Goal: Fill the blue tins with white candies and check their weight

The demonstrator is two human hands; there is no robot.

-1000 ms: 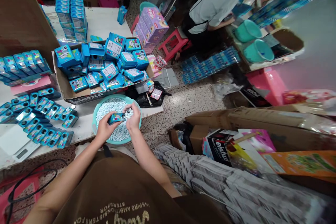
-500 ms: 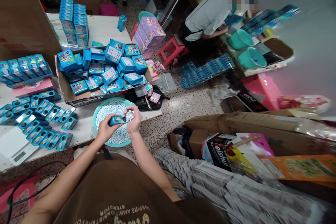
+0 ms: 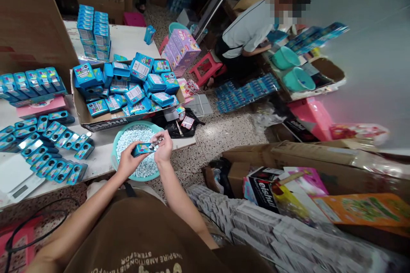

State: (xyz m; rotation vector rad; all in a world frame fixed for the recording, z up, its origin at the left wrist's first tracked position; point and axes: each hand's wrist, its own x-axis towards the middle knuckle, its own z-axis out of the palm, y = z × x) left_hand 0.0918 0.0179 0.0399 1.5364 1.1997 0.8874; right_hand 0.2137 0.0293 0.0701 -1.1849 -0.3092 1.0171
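Note:
My left hand (image 3: 130,161) is closed round a small blue candy tin (image 3: 143,148), held over a turquoise basin (image 3: 114,153) full of pale blue-white candies (image 3: 131,136). Cupped against the tin's right end, my right hand (image 3: 163,147) holds some of these candies (image 3: 156,141), and a few lie at the tin's opening. Left of the basin, several blue tins with round openings (image 3: 60,175) stand in curved rows on the white table. Just behind the basin is a cardboard box (image 3: 105,124) heaped with blue tins (image 3: 134,93).
A white scale (image 3: 19,187) sits at the table's left front. Stacked tins (image 3: 92,34) and purple boxes (image 3: 182,47) stand farther back. Across the aisle, a co-worker (image 3: 246,30) is at another table near a red stool (image 3: 208,68). Cartons (image 3: 288,153) line my right side.
Fewer candies show in my right hand, and some now lie at the tin's opening. My left hand keeps its hold on the tin. The view has shifted slightly.

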